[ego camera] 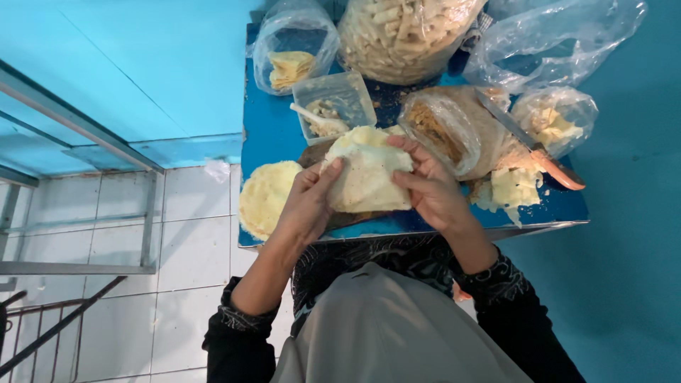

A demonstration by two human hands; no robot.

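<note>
here, left hand and right hand grip pale wrapper; filling hidden inside fold.

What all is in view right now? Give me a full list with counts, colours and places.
wrapper sheet: one, pale yellow, held between both hands over the table's near edge
stack of round wrappers: one, yellow, table's left near corner
clear tub: one, with pale filling and a white spoon, behind the held sheet
plastic bags: about five, clear; one with folded yellow sheets back left, one large with pale sticks back centre, one with brownish filling centre right, one empty back right, one with pale pieces right
knife: one, orange handle, right side
table: one, blue
left hand: on the sheet's left edge
right hand: on the sheet's right edge
</note>
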